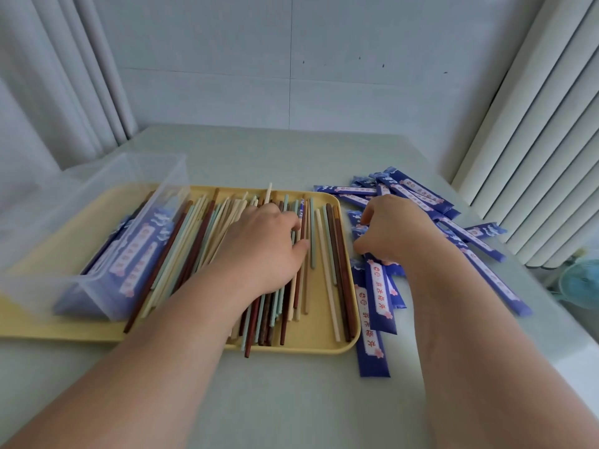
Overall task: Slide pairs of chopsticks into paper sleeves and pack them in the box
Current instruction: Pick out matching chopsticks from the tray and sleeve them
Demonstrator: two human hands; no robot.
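Only a few filled sleeves point(136, 251) in your box point(48, 238); tons of loose chopsticks point(194, 241) on the tray point(317, 345); left hand point(262, 244) curled on those, right hand point(395, 231) over empty sleeves point(379, 296); can't tell either grip.

Bare forearms point(155, 345), bare left hand point(262, 244), bare right hand point(395, 228)

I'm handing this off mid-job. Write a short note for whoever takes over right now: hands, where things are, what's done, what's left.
Left hand: rests on the loose chopsticks in the yellow tray, fingers bent among them; grip unclear.
Right hand: curled over the sleeves on the table right of the tray; grip unclear.
Done: several packed sleeves lie in the clear box at the tray's left.
Left: many chopsticks to sleeve and pack.
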